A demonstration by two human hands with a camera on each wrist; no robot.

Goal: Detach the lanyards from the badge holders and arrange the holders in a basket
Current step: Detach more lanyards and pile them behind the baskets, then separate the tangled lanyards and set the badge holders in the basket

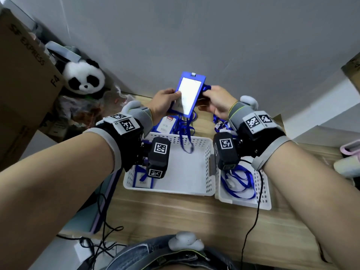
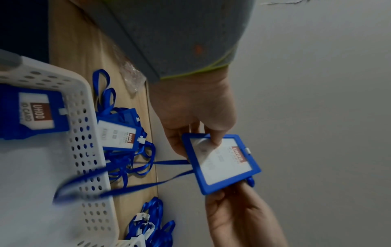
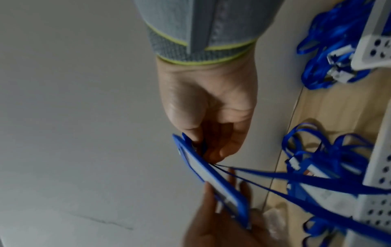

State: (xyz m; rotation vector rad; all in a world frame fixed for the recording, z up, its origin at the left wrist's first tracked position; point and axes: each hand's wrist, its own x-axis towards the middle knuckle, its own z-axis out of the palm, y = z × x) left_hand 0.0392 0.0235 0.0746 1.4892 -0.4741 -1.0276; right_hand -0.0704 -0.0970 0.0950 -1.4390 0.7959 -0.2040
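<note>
I hold a blue badge holder [image 1: 188, 94] up in front of the wall, above the far end of the table. My left hand [image 1: 171, 98] grips its left edge, thumb on the clear front. My right hand [image 1: 209, 93] pinches the blue lanyard clip at the holder's right edge. The blue lanyard [image 1: 187, 137] hangs from there down over the white basket [image 1: 206, 184]. In the left wrist view the thumb presses the holder [image 2: 222, 163], and the lanyard [image 2: 169, 179] trails toward the basket [image 2: 88, 150]. The right wrist view shows my right hand's fingers [image 3: 230, 150] curled behind the holder [image 3: 213, 177].
One badge holder [image 1: 144, 177] lies in the left basket. A second white basket [image 1: 265, 195] on the right holds loose blue lanyards [image 1: 240, 182]. Several holders with lanyards [image 1: 167, 123] are piled behind the baskets. A plush panda [image 1: 83, 78] and a cardboard box [image 1: 23, 78] stand at the left.
</note>
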